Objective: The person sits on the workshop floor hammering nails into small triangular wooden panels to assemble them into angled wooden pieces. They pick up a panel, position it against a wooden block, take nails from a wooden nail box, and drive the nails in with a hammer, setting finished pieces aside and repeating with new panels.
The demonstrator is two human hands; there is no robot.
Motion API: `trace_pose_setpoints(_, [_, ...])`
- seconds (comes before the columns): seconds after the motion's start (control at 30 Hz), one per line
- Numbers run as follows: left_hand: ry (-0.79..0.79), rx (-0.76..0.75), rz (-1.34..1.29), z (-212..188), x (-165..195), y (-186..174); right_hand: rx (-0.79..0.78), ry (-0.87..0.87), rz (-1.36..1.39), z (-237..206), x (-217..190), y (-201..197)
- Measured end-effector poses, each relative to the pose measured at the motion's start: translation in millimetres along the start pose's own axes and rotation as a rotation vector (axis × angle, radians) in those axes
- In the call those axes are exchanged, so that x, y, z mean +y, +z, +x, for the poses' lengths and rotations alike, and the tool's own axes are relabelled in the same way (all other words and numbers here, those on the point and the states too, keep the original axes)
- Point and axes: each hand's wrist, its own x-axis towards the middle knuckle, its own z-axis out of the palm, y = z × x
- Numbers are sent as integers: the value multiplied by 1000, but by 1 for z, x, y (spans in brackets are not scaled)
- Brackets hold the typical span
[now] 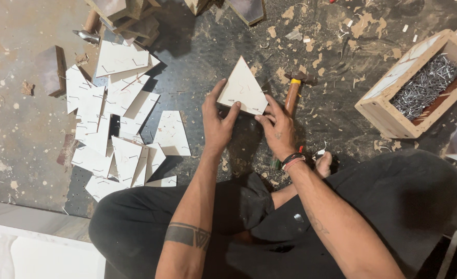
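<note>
A white triangular panel [243,89] lies flat on the dark floor, just beyond the person's knees; the left hand [217,123] pinches its left edge between thumb and fingers, and the right hand [277,127] presses fingertips on its near right corner; neither hand is closed round anything else; the panel looks thin, stiff and light, likely board, with sharp corners, so the edges seem the best hold; a hammer [293,90] lies just right of it; cut white pieces [116,121] are heaped to the left; a wooden box of nails [419,85] sits far right
</note>
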Motion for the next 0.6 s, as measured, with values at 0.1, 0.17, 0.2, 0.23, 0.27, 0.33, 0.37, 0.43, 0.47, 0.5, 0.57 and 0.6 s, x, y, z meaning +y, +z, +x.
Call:
trace_pose_setpoints(0.1, [20,-4,7,1,-1,-1,-7,16,24,0,1,0])
trace_pose_setpoints(0.17, [49,-3,7,1,-3,-2,-14,-3,42,0,2,-1])
trace_pose_setpoints(0.2, [50,-6,2,2,-3,-2,-18,-29,49,1,2,-1])
trace_pose_setpoints(0.23, [50,-9,-2,2,-4,-2,-21,-54,56,1,3,-1])
trace_pose_setpoints(0.27, [51,-11,-7,2,-4,-2,-13,-18,99,0,4,-2])
trace_pose_setpoints(0.33, [31,-5,-22,1,-5,-2,4,57,185,-1,6,-1])
trace_pose_setpoints(0.37, [31,-4,-32,2,-6,-2,47,109,179,-2,7,0])
trace_pose_setpoints(0.43, [49,-3,-36,2,-6,-2,126,221,163,-5,10,1])
trace_pose_setpoints(0.47, [51,-1,-38,2,-6,-1,115,263,196,-7,11,2])
trace_pose_setpoints(0.5, [48,-1,-27,1,-7,-1,105,305,229,-8,12,3])
trace_pose_setpoints(0.57, [54,-1,-7,1,-7,-1,101,342,310,-9,14,4])
trace_pose_setpoints(0.6, [61,-1,-11,1,-7,-1,102,346,356,-8,15,4])
